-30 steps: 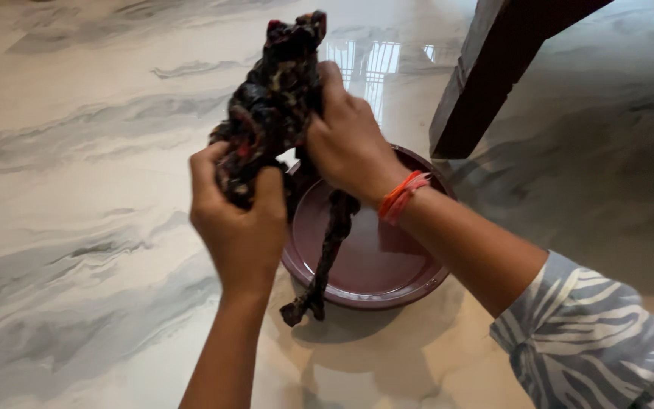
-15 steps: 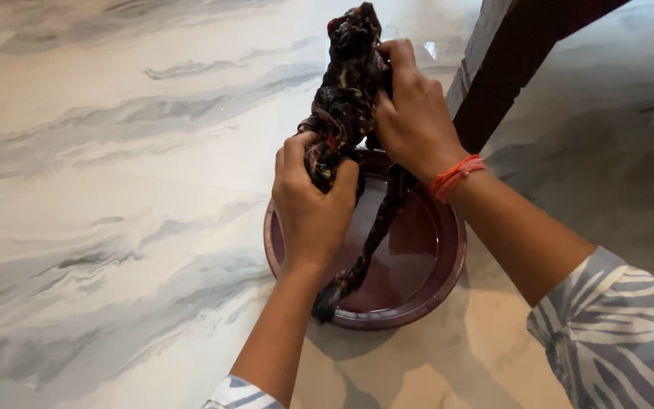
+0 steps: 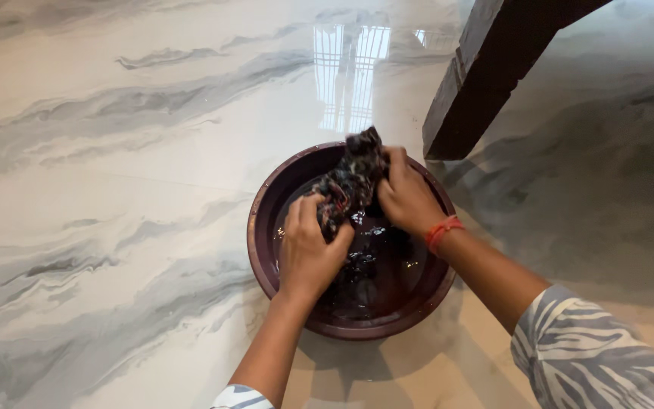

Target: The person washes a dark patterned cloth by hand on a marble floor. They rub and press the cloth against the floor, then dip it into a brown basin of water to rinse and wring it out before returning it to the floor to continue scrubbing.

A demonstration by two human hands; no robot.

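Polished marble floor [image 3: 115, 189], pale with grey veining and a window's glare on it, carries everything in view. At the centre, both hands are clamped on one dark patterned cloth [image 3: 350, 185] — the left hand [image 3: 308, 254] has its fingers curled tight around the lower, nearer end, and the right hand [image 3: 406, 198] is closed around the upper end, thumb and fingers wrapped so no gap shows in either grip. The cloth is bunched into a thick twisted rope between the two fists, a hold that suits squeezing it rather than spreading it out. It sits low over a round maroon basin [image 3: 263, 227], inside the rim, so whatever runs off falls back in; the lower part seems to dip into the dark water, though glints and shadow make that hard to settle. An orange thread band [image 3: 442, 231] circles the right wrist, and a grey-and-white striped sleeve [image 3: 599, 356] covers that forearm further out. Just beyond the basin's far right edge, a dark wooden furniture leg [image 3: 486, 68] slants down to the floor.
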